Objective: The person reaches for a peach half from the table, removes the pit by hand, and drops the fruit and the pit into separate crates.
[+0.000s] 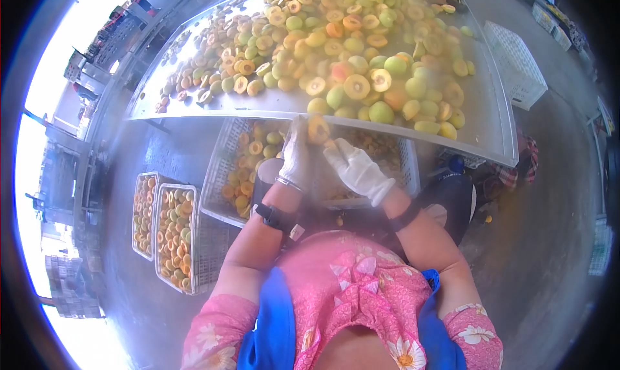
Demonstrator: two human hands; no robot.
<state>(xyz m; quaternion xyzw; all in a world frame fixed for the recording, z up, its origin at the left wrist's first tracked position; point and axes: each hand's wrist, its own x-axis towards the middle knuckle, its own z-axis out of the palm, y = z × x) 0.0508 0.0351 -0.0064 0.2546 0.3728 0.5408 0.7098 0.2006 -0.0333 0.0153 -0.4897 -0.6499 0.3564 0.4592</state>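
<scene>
Both my hands wear white gloves and meet just below the near edge of a metal table [278,106]. A halved orange-yellow fruit [318,129] is between them, gripped by my left hand [296,153]. My right hand [358,169] has its fingertips at the lower right side of this fruit; whether they pinch a small piece is too blurred to tell. Beneath my hands stands a white crate [214,169] with fruit halves [245,188] in it. On the table lies a large heap of green and orange fruit [355,53], many of them halved.
Two crates of fruit halves [174,231] stand on the floor at the left. A white crate [516,63] is beyond the table's right side. Part of a person in checked cloth [528,160] shows under the table's right corner.
</scene>
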